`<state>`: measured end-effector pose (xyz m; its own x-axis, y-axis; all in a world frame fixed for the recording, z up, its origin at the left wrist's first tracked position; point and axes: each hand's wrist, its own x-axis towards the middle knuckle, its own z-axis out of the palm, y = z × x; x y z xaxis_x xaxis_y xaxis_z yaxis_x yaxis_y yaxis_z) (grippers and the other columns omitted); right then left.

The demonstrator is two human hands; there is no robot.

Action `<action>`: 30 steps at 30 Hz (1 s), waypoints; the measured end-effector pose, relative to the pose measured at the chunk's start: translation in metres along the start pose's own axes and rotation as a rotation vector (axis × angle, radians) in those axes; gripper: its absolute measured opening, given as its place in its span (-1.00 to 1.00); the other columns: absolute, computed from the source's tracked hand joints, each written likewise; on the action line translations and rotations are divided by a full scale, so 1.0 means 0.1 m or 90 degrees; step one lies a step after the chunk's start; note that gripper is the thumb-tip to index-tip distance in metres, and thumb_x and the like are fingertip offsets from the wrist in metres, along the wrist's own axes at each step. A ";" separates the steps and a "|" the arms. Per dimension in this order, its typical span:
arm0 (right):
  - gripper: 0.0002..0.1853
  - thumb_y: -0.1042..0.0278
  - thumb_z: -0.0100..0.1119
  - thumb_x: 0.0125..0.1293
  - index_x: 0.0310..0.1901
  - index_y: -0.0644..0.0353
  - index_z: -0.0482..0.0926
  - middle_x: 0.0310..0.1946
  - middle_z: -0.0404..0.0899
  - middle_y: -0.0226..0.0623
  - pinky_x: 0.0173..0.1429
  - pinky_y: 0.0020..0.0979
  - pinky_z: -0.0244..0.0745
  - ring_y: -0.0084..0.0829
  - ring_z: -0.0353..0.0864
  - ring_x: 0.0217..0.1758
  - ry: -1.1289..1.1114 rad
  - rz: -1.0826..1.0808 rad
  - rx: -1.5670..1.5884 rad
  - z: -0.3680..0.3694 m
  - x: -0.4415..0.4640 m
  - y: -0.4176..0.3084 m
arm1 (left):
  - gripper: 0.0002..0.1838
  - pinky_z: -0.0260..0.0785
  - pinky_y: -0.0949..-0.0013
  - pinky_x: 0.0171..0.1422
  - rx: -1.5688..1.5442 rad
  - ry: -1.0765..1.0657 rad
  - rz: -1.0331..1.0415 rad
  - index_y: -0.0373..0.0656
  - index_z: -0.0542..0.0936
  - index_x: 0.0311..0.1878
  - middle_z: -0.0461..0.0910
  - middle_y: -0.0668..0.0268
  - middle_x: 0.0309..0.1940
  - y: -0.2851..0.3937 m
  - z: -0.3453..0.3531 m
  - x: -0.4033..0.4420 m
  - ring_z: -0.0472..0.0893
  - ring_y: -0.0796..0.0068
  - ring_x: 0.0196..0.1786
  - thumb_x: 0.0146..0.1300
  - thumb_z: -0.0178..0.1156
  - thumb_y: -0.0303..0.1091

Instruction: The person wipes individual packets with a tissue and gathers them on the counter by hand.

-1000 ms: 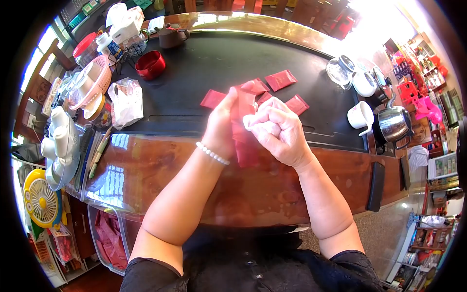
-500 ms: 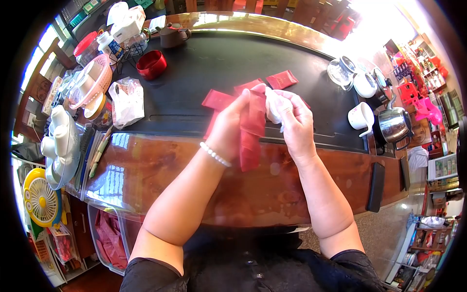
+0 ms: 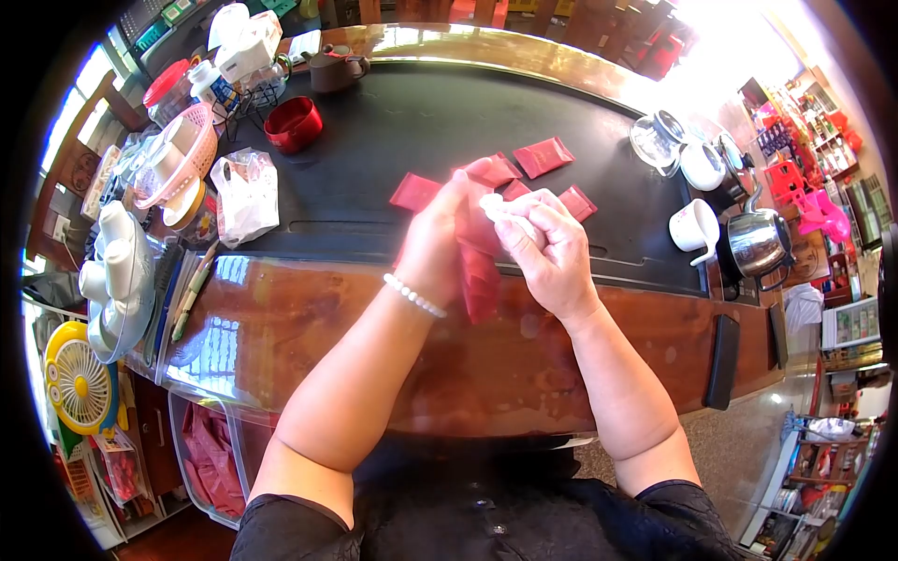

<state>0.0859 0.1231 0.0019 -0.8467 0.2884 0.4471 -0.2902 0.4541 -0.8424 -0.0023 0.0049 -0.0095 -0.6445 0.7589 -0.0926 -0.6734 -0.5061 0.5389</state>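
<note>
Above the near edge of the black tray, my left hand (image 3: 434,241) is closed on a dark red packet strip (image 3: 480,283) that hangs below the fingers. A bead bracelet circles that wrist. Just to its right, my right hand (image 3: 554,245) is closed on a crumpled white tissue (image 3: 492,204), whose end pokes out toward the red strip. Whether tissue and strip touch, I cannot tell. Behind the hands lie several small red packets, among them a red packet (image 3: 544,157) at the back and a red packet (image 3: 577,203) at right; others are partly hidden.
The black tray (image 3: 374,122) is set into a glossy wooden table (image 3: 309,374). At left are a red bowl (image 3: 292,124), a plastic bag (image 3: 245,196) and a pink basket (image 3: 201,140). A white mug (image 3: 693,224) and a steel kettle (image 3: 760,241) stand at right.
My right hand has turned and moved slightly left and down, with the tissue bunched closer to the red strip. The strip has shifted and more red packets show behind.
</note>
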 end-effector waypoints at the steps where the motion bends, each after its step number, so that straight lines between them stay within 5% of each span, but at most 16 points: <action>1: -0.83 0.47 0.19 0.29 -0.13 0.35 0.66 -0.26 0.54 -0.32 -0.04 -0.55 0.41 -0.55 0.50 -0.20 -0.014 -0.014 0.005 0.00 0.00 0.00 | -0.60 0.45 0.35 0.11 -0.005 -0.005 -0.003 -0.15 0.42 0.23 0.56 0.27 -0.06 0.00 -0.04 0.01 0.58 0.44 -0.03 0.52 -0.11 -0.11; 13: -0.78 0.57 0.39 0.02 -0.26 0.24 0.63 -0.33 0.61 -0.25 -0.11 -0.40 0.53 -0.33 0.63 -0.25 -0.040 -0.140 -0.028 0.04 0.02 -0.02 | -0.64 0.49 0.33 -0.05 -0.055 0.081 0.010 -0.13 0.44 0.09 0.56 0.28 -0.27 0.00 -0.14 0.07 0.58 0.42 -0.21 0.47 0.00 -0.05; 24: -0.73 0.51 0.34 0.16 -0.09 0.31 0.60 -0.15 0.54 -0.27 0.00 -0.48 0.45 -0.46 0.54 -0.12 0.003 -0.113 -0.081 0.01 0.01 -0.01 | -0.69 0.49 0.31 -0.02 -0.126 0.041 -0.098 0.01 0.54 -0.29 0.64 0.34 -0.29 0.09 0.05 -0.06 0.63 0.41 -0.20 0.34 0.18 0.05; 30: -0.85 0.46 0.29 0.25 -0.19 0.30 0.59 -0.29 0.57 -0.34 -0.17 -0.53 0.46 -0.54 0.55 -0.26 0.075 -0.058 -0.042 0.00 0.01 0.05 | -0.63 0.46 0.37 -0.31 -0.067 0.028 -0.109 -0.03 0.51 -0.25 0.55 0.38 -0.38 0.07 -0.16 0.04 0.52 0.49 -0.38 0.34 0.17 0.10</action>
<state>0.0831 0.1252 -0.0014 -0.7591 0.3380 0.5564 -0.3306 0.5360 -0.7768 -0.0154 -0.0021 -0.0194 -0.5313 0.8199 -0.2132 -0.8070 -0.4131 0.4221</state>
